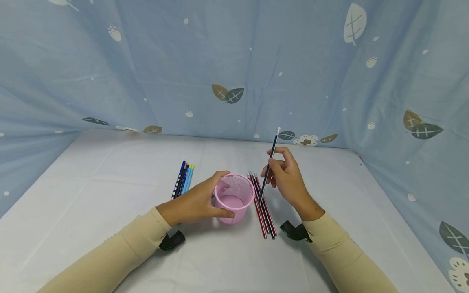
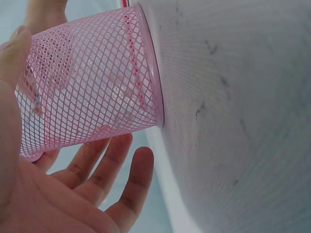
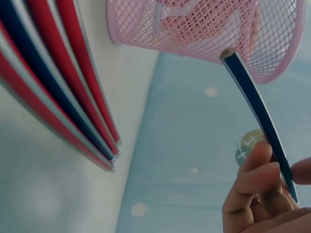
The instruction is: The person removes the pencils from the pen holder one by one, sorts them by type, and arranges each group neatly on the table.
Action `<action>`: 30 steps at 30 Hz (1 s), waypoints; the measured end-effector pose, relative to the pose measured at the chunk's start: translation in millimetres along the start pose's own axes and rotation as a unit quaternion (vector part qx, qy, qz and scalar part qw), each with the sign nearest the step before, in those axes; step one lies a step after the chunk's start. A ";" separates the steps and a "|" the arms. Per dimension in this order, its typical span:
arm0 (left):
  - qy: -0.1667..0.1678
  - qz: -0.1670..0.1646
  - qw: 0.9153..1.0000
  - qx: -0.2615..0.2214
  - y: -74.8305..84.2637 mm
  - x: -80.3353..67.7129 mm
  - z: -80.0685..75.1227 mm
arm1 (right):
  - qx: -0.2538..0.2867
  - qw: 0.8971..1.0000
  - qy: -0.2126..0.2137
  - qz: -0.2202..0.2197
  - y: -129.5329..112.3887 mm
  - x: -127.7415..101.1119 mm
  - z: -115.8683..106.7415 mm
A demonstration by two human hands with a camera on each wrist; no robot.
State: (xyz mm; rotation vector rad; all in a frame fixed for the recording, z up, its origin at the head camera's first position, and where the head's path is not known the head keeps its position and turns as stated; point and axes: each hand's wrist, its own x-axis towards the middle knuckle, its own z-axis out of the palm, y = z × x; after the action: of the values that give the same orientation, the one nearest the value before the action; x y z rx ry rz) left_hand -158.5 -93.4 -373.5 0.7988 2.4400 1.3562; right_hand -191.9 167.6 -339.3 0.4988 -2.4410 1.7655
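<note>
Right hand (image 1: 287,175): raised above the counter, fingers curled in a pinching grip on a dark blue pencil (image 1: 269,165). The pencil stands steeply tilted, eraser end up and away from the person, lower tip just beside the cup's rim on its right. In the right wrist view the fingertips (image 3: 257,172) clamp the shaft partway along, and the wooden tip sits close against the mesh.

Left hand (image 1: 199,201): forearm laid low over the counter, thumb on the near side and fingers round the far side of a pink mesh cup (image 1: 233,199), gripping it near the rim. The cup stands upright on the counter, mouth open upward, centre of the scene. The left wrist view shows its base flat on the surface and fingers spread behind the mesh.

Row of red and dark pencils (image 1: 261,205): lying flat, side by side, just right of the cup and under the right hand, running front to back.

Bundle of blue pencils (image 1: 182,181): lying flat, left of the cup, beyond the left hand.

White counter (image 1: 91,183): open surface left, right and in front of the arms. Blue leaf-print cloth (image 1: 234,61) closes off the back and both sides.
</note>
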 end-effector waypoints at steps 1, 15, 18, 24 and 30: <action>0.001 0.000 1.000 0.001 -0.1 0.0 0.1 | -0.005 1.000 -0.005 0.006 0.3 0.3 -0.2; -0.001 0.000 1.000 -0.007 0.3 0.8 0.4 | -0.030 0.998 -0.038 0.048 6.7 4.1 -1.8; -0.001 0.000 1.000 -0.005 -0.3 0.8 0.3 | -0.028 0.997 -0.046 0.053 9.2 5.4 -2.2; -0.001 0.001 1.000 -0.007 -0.7 0.6 0.7 | -0.012 0.995 -0.065 0.070 13.2 6.7 -2.6; -0.002 -0.001 1.000 -0.008 -1.0 1.0 1.0 | -0.016 0.992 -0.084 0.089 16.7 7.7 -3.7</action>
State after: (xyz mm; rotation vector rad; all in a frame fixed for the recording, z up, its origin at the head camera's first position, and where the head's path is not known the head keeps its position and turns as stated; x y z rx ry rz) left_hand -159.2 -92.5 -374.8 0.7950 2.4224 1.3712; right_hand -204.9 174.2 -351.2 0.4567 -2.7012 1.8142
